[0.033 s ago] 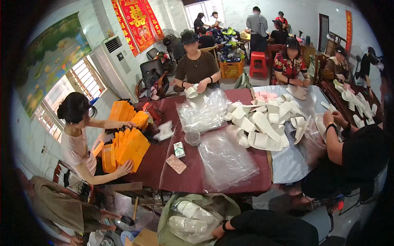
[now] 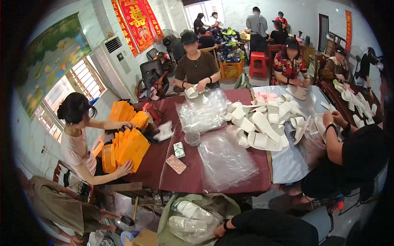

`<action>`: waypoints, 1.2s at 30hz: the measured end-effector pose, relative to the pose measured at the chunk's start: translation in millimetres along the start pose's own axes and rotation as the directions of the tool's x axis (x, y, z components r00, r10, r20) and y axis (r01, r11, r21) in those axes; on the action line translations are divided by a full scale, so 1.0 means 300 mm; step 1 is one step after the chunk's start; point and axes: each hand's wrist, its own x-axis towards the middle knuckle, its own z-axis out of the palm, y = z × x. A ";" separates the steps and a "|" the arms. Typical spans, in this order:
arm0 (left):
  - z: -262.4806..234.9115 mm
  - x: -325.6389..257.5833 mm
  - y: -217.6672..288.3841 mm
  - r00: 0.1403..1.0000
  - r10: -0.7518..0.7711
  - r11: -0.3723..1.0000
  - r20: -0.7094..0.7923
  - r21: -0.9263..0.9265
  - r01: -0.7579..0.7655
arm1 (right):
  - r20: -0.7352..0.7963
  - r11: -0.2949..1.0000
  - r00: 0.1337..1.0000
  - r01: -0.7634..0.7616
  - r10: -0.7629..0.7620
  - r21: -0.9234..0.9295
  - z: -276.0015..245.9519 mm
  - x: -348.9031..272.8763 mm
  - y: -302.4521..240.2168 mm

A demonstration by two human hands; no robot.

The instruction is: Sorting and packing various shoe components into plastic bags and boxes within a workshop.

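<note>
Neither my left hand nor my right hand can be made out. The hand [image 2: 219, 231] with a dark wristband at the lower edge seems to belong to a black-clad person bending in from the right; it touches a green sack [image 2: 164, 229]. Inside the sack lie white slippers [image 2: 197, 212] in clear plastic. Flat clear bags [image 2: 227, 160] are spread on the near part of the dark red table [image 2: 184, 180]. Left of them lie a pink-cased phone [image 2: 176, 164], a small white-and-green box [image 2: 179, 150] and a clear tub [image 2: 192, 138].
White slippers [image 2: 264, 126] are heaped on the table's right. A co-worker at left handles orange packages [image 2: 133, 147]. Across the table, another holds a white slipper [image 2: 191, 92] above more clear bags [image 2: 203, 110]. At right, a black-sleeved person [image 2: 357, 151] handles a bagged slipper. A red stool [image 2: 257, 61] stands behind.
The hand at the green sack has shifted slightly to the right. The other people and things look almost unchanged.
</note>
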 end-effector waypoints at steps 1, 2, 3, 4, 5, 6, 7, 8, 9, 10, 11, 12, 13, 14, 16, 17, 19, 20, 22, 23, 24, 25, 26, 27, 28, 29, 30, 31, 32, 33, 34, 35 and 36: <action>-0.002 0.014 0.003 1.000 0.015 1.000 0.000 0.024 -0.015 | -0.009 1.000 1.000 -0.007 0.007 0.004 -0.013 -0.063 -0.011; -0.011 0.023 0.002 1.000 0.029 0.999 -0.007 0.046 -0.028 | -0.057 0.997 0.997 -0.056 0.054 -0.044 -0.003 -0.116 -0.010; -0.020 0.035 -0.002 0.999 0.042 0.997 -0.013 0.068 -0.041 | -0.107 0.990 0.989 -0.108 0.099 -0.089 0.004 -0.167 -0.010; -0.031 0.048 -0.006 0.998 0.054 0.995 -0.022 0.091 -0.052 | -0.160 0.963 0.971 -0.207 0.179 -0.173 -0.010 -0.228 -0.029; -0.042 0.060 -0.012 0.997 0.065 0.992 -0.030 0.112 -0.061 | -0.219 0.919 0.942 -0.305 0.253 -0.250 -0.014 -0.275 -0.045; -0.047 0.073 -0.011 0.996 0.081 0.988 -0.030 0.133 -0.076 | -0.285 0.905 0.926 -0.325 0.247 -0.273 -0.003 -0.303 -0.005; -0.056 0.077 -0.007 0.995 0.095 0.983 -0.041 0.163 -0.088 | -0.347 0.895 0.911 -0.334 0.225 -0.297 -0.004 -0.329 0.034; -0.065 0.080 -0.004 0.993 0.109 0.976 -0.050 0.193 -0.098 | -0.393 0.893 0.869 -0.401 0.300 -0.205 0.004 -0.352 0.065; -0.078 0.088 -0.013 0.991 0.121 0.971 -0.058 0.216 -0.105 | -0.391 0.893 0.870 -0.401 0.301 -0.203 -0.001 -0.388 0.046; -0.093 0.093 -0.023 0.989 0.131 0.965 -0.067 0.239 -0.112 | -0.410 0.886 0.884 -0.361 0.225 -0.292 -0.002 -0.423 0.026; -0.102 0.103 -0.031 0.987 0.142 0.958 -0.071 0.262 -0.119 | -0.423 0.868 0.894 -0.325 0.151 -0.376 -0.002 -0.462 -0.004; -0.109 0.105 -0.042 0.986 0.151 0.951 -0.075 0.284 -0.124 | -0.439 0.871 0.893 -0.291 0.099 -0.395 0.009 -0.495 -0.034; -0.117 0.105 -0.053 0.984 0.160 0.943 -0.081 0.307 -0.128 | -0.437 0.873 0.894 -0.290 0.102 -0.391 0.024 -0.496 -0.042; -0.128 0.103 -0.065 0.982 0.168 0.935 -0.087 0.330 -0.130 | -0.465 0.871 0.885 -0.243 0.018 -0.428 0.040 -0.494 -0.050; -0.131 0.103 -0.090 0.979 0.183 0.918 -0.095 0.373 -0.135 | -0.488 0.866 0.871 -0.199 -0.059 -0.459 0.051 -0.501 -0.072; -0.135 0.102 -0.101 0.977 0.190 0.908 -0.098 0.395 -0.137 | -0.511 0.855 0.852 -0.176 -0.117 -0.488 0.030 -0.487 -0.080; -0.136 0.098 -0.141 0.974 0.200 0.889 -0.108 0.438 -0.134 | -0.532 0.835 0.828 -0.160 -0.177 -0.527 -0.054 -0.482 -0.163; -0.132 0.100 -0.151 0.972 0.208 0.877 -0.106 0.460 -0.138 | -0.530 0.815 0.820 -0.147 -0.218 -0.561 -0.075 -0.467 -0.175; -0.143 0.126 -0.153 0.965 0.238 0.850 -0.111 0.504 -0.152 | -0.528 0.791 0.808 -0.134 -0.262 -0.597 -0.086 -0.446 -0.185; -0.146 0.143 -0.150 0.961 0.255 0.835 -0.110 0.526 -0.161 | -0.510 0.781 0.816 -0.124 -0.270 -0.612 -0.077 -0.441 -0.193; -0.151 0.163 -0.147 0.956 0.272 0.820 -0.115 0.547 -0.168 | -0.488 0.768 0.826 -0.110 -0.282 -0.631 -0.081 -0.439 -0.210; -0.153 0.186 -0.143 0.950 0.289 0.805 -0.117 0.567 -0.175 | -0.489 0.767 0.826 -0.112 -0.282 -0.631 -0.083 -0.447 -0.223; -0.153 0.210 -0.138 0.945 0.306 0.789 -0.117 0.586 -0.183 | -0.498 0.790 0.832 -0.127 -0.245 -0.600 -0.081 -0.460 -0.234; -0.146 0.233 -0.136 0.940 0.321 0.773 -0.114 0.605 -0.191 | -0.507 0.813 0.838 -0.144 -0.203 -0.564 -0.077 -0.482 -0.250; -0.138 0.256 -0.135 0.936 0.335 0.756 -0.109 0.623 -0.198 | -0.511 0.816 0.837 -0.149 -0.197 -0.559 -0.074 -0.499 -0.262; -0.127 0.280 -0.134 0.932 0.348 0.739 -0.102 0.641 -0.205 | -0.532 0.835 0.834 -0.186 -0.145 -0.518 -0.070 -0.517 -0.271; -0.113 0.303 -0.131 0.928 0.360 0.721 -0.091 0.659 -0.215 | -0.554 0.852 0.828 -0.225 -0.089 -0.473 -0.058 -0.532 -0.275; -0.098 0.323 -0.131 0.925 0.371 0.702 -0.080 0.677 -0.223 | -0.559 0.856 0.825 -0.232 -0.078 -0.462 -0.046 -0.546 -0.269; -0.076 0.342 -0.134 0.922 0.381 0.683 -0.070 0.694 -0.229 | -0.541 0.843 0.839 -0.253 -0.053 -0.475 -0.036 -0.558 -0.259; -0.146 0.330 -0.166 0.922 0.376 0.679 -0.096 0.705 -0.203 | -0.505 0.826 0.861 -0.238 -0.064 -0.511 -0.037 -0.555 -0.267; -0.174 0.365 -0.212 0.902 0.398 0.898 -0.165 0.271 -0.347 | -0.507 0.834 0.859 -0.235 -0.062 -0.500 -0.030 -0.552 -0.246; -0.230 0.373 -0.281 0.887 0.376 0.870 -0.269 -0.226 -0.438 | -0.477 0.824 0.876 -0.219 -0.069 -0.522 -0.034 -0.524 -0.208; -0.179 0.279 -0.181 0.889 0.373 0.876 -0.266 -0.215 -0.432 | -0.464 0.822 0.883 -0.215 -0.067 -0.528 -0.025 -0.521 -0.189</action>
